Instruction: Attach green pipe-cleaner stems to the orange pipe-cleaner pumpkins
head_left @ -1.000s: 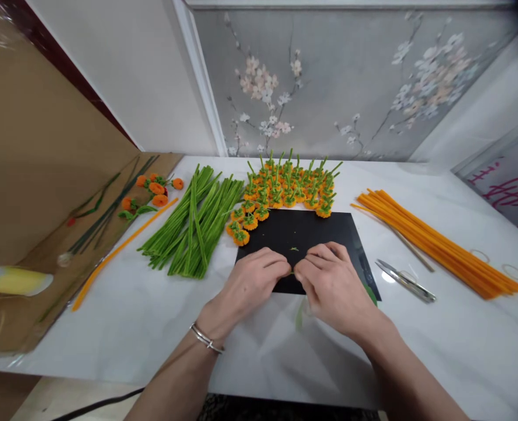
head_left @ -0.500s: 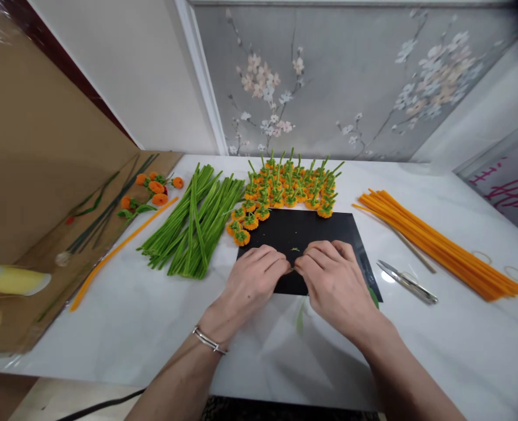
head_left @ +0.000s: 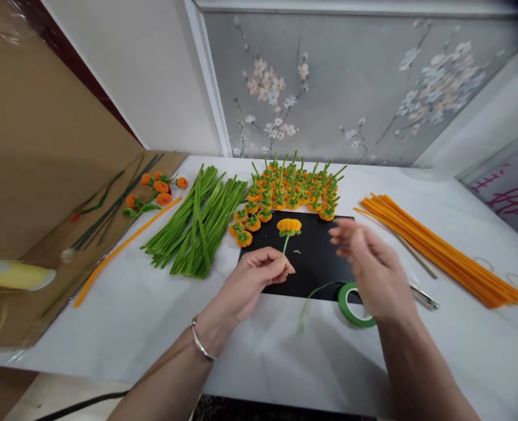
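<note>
the left hand [head_left: 259, 275] pinches the green stem of an orange pipe-cleaner flower [head_left: 289, 225], holding it above the black mat [head_left: 311, 263] on the white worktop [head_left: 154, 316]. the right hand [head_left: 368, 263] hovers released, fingers spread, just above the green tape roll [head_left: 354, 304]. green pipe cleaners [head_left: 197, 219] lie left, orange pipe cleaners [head_left: 438, 245] right, finished flowers [head_left: 294, 190] behind the mat.
</note>
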`<state>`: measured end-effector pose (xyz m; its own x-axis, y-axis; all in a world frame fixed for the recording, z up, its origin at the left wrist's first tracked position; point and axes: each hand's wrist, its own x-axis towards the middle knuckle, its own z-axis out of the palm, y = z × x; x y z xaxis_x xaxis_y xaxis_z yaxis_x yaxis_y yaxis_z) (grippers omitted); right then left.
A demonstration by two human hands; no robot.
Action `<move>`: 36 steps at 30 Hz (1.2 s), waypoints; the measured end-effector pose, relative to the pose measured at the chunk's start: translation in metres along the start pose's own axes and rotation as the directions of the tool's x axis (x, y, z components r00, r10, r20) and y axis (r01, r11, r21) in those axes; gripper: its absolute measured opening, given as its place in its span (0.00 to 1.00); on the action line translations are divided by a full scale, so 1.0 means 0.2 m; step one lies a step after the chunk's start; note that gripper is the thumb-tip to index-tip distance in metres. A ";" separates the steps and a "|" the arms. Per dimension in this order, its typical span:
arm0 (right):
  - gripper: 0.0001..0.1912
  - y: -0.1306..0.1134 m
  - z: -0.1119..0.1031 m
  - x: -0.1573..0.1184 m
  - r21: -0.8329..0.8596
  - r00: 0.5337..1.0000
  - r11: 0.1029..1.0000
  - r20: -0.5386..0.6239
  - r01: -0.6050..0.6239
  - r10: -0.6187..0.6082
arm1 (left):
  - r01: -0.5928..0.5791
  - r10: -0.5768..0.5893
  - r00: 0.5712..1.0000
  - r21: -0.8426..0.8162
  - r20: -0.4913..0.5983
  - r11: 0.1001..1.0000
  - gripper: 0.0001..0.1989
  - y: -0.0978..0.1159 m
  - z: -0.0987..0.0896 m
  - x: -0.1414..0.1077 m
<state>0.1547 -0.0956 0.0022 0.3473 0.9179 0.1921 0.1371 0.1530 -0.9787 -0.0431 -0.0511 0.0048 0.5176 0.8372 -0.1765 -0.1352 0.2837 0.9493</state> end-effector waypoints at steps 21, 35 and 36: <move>0.08 0.00 0.24 -0.08 0.038 1.000 0.999 -0.013 0.013 -0.012 | -0.398 0.630 0.776 0.786 0.014 0.473 0.06 -0.07 0.08 0.00; 0.08 0.03 0.19 -0.04 0.333 0.953 0.919 0.279 -0.212 0.119 | -0.312 0.295 0.948 0.539 0.121 0.782 0.12 -0.06 0.05 0.01; 0.09 0.03 0.20 -0.05 0.330 0.966 0.925 0.232 -0.189 0.115 | -0.344 0.349 0.930 0.613 0.117 0.711 0.12 -0.06 0.06 0.01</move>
<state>0.1159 -0.0888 -0.0073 0.1364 0.9891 0.0562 -0.2448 0.0886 -0.9655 -0.0313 -0.0589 -0.0044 0.5334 0.8226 0.1973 0.2434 -0.3726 0.8955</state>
